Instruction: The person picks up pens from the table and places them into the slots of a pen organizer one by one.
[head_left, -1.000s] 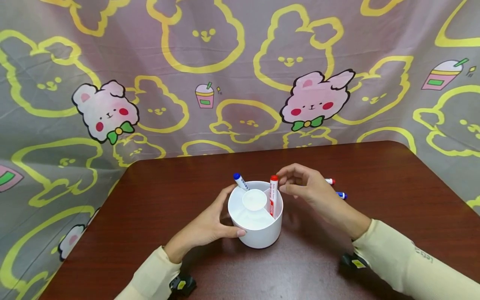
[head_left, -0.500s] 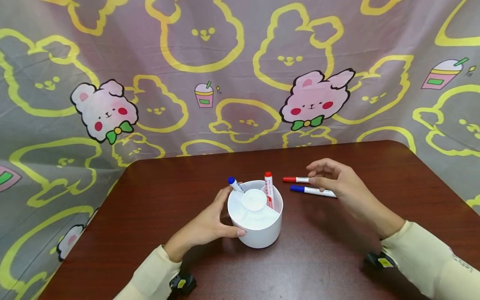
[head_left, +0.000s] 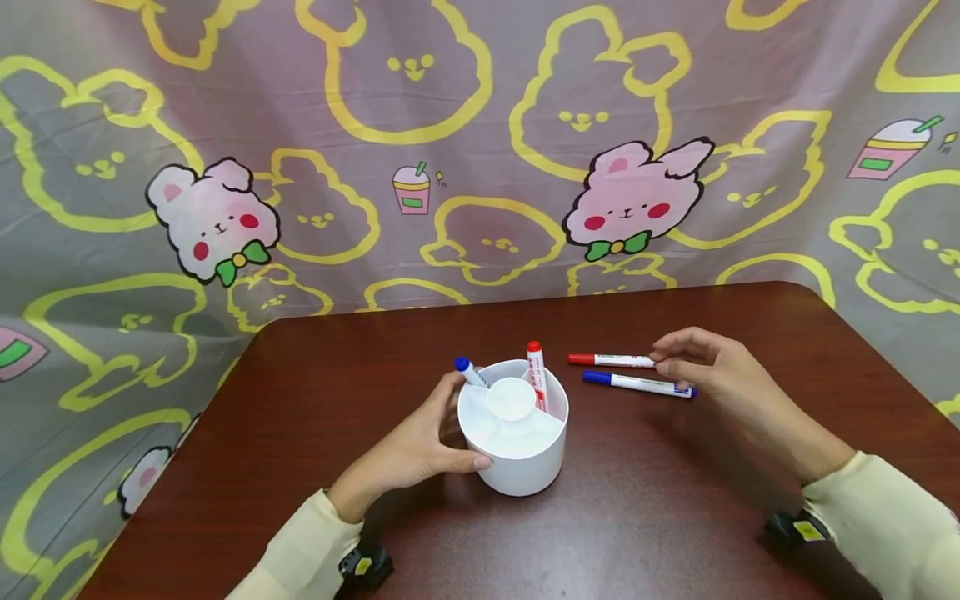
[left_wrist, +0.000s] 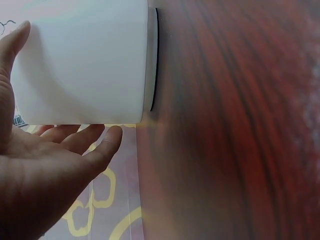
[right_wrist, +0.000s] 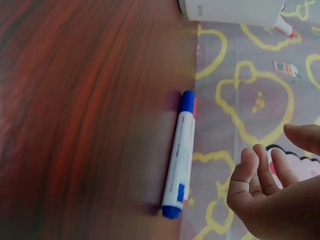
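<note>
My left hand (head_left: 408, 442) grips a white round pen holder (head_left: 521, 471) from its left side. The thumb lies on the front wall, and in the left wrist view the other fingers reach along the far side. Inside the divided holder, a blue-capped marker (head_left: 471, 372) leans to the left and a red-capped marker (head_left: 537, 375) stands in the right compartment. On the table to the right lie a blue marker (head_left: 648, 385) and a red marker (head_left: 611, 360), side by side. My right hand (head_left: 731, 375), holding nothing, hovers at their right ends with loosely bent fingers.
A dark red-brown wooden table (head_left: 360, 367) with rounded far corners carries everything. Behind it hangs a grey curtain (head_left: 517, 158) printed with yellow bear outlines and pink rabbits.
My right hand has moved away from the holder to the right, over to the loose markers, uncovering them. The red-capped marker in the holder has tipped left. The left hand keeps its grip.
</note>
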